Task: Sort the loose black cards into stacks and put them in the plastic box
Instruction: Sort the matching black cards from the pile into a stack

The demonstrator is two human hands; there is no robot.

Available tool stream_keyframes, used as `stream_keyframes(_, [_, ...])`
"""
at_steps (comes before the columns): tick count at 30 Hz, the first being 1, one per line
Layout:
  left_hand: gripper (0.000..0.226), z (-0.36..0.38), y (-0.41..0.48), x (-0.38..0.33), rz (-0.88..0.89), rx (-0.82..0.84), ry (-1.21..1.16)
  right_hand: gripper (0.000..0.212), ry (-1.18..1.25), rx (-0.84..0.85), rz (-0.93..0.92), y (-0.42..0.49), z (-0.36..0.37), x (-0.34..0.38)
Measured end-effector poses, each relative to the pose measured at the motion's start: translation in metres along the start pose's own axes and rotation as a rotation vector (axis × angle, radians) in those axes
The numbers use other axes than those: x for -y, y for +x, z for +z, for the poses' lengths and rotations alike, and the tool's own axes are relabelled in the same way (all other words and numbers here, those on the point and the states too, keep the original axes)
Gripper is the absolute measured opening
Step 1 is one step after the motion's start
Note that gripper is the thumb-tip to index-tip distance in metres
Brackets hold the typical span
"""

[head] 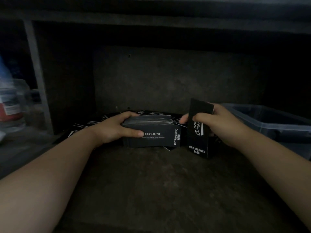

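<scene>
My left hand [116, 130] grips a fat stack of black cards [151, 132]. My thumb lies on the front card and my other fingers curl over the top. The stack stands on its long edge on the dark floor [151, 182], near the back wall. The front card says "DRINK&COFFEE" and "CAMPING CLUB" in white.

My right hand [222, 125] holds a thin bunch of cards [198, 142] just to the right of the fat stack. My thumb presses on the front and my fingers are behind it. This bunch stands tall, with "CAMPING CLUB" upside down at the bottom.

Behind both hands, loose black cards [84, 126] lie in a messy pile by the wall.

The plastic box [276, 126] sits at the right side of the floor, close behind my right hand. It is too dark to see what is inside.

Some clear tubs [13, 105] are blurry at the far left.
</scene>
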State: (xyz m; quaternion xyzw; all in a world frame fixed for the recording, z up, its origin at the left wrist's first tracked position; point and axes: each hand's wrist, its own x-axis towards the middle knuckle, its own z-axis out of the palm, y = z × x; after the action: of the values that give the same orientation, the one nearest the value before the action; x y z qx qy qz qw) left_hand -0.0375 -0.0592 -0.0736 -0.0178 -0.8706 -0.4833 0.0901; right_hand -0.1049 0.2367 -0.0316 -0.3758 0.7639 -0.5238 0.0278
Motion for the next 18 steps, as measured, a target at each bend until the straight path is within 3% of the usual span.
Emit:
stream_keyframes(1, [0.068,0.001,-0.001,0.0,-0.003,-0.002,-0.002,0.015,-0.007,0.032,0.015,0.0,-0.002,0.0])
stream_keyframes(5, [0.081,-0.001,-0.001,0.003,-0.007,-0.011,-0.014,0.047,-0.028,0.33,0.205,0.002,-0.011,-0.007])
stream_keyframes(7, [0.077,-0.001,-0.002,0.002,-0.006,-0.004,-0.031,0.047,-0.145,0.407,0.237,0.002,-0.008,-0.01])
stream_keyframes(12, [0.087,-0.002,-0.001,0.005,0.005,-0.004,-0.017,0.062,-0.462,0.268,0.151,0.008,-0.007,-0.015])
stream_keyframes(16, [0.098,-0.006,-0.001,0.007,0.025,0.004,-0.005,0.062,-0.219,0.046,0.032,0.01,-0.01,-0.012])
stream_keyframes(18, [0.1,-0.005,-0.001,0.007,0.03,0.007,-0.007,0.069,-0.266,-0.034,-0.082,0.011,-0.01,-0.013])
